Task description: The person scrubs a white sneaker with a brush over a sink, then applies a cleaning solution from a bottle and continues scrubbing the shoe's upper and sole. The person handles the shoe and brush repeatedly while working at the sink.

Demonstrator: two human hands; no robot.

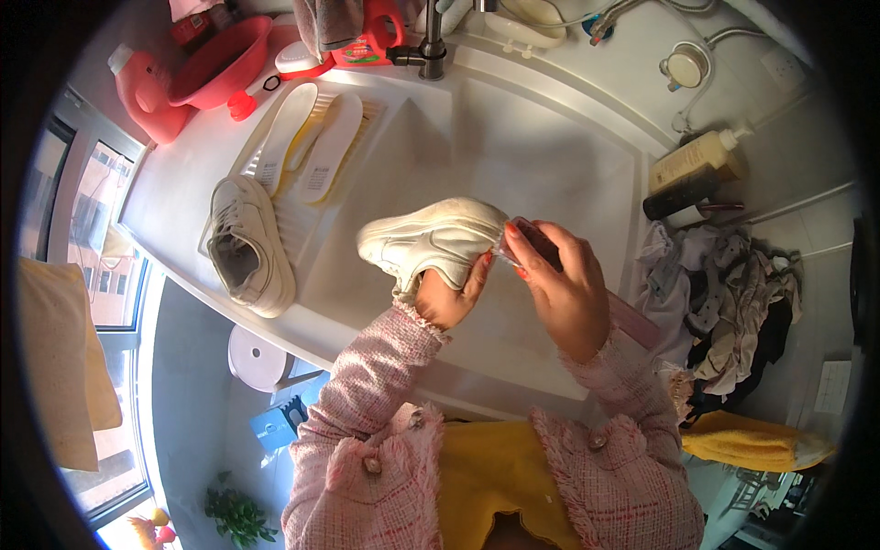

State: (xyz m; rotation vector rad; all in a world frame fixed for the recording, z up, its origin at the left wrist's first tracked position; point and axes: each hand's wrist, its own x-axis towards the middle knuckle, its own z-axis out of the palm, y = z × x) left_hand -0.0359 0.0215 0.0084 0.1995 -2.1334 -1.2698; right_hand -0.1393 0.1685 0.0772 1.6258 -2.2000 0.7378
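Note:
Over the white sink basin [405, 165], my left hand [450, 295] is inside the opening of a white sneaker [433, 234], its thumb against the heel. The sneaker lies on its side in the air, sole away from me and toe to the left. My right hand [567, 282] grips a pinkish brush [535, 240] with its bristles against the heel end; its long handle [632, 320] runs out below the wrist. The other white sneaker [251, 247], laced, rests on the left ledge. Beside it two white insoles [289, 127] [333, 148] lie on the ribbed washboard.
Back left are a red basin [230, 69], pink jug [148, 93], red cap [241, 106] and red detergent bottle [368, 41]. A dark faucet [432, 48] stands at the back edge. On the right are a pump bottle [694, 158], dark bottle [680, 192] and piled clothes [729, 302].

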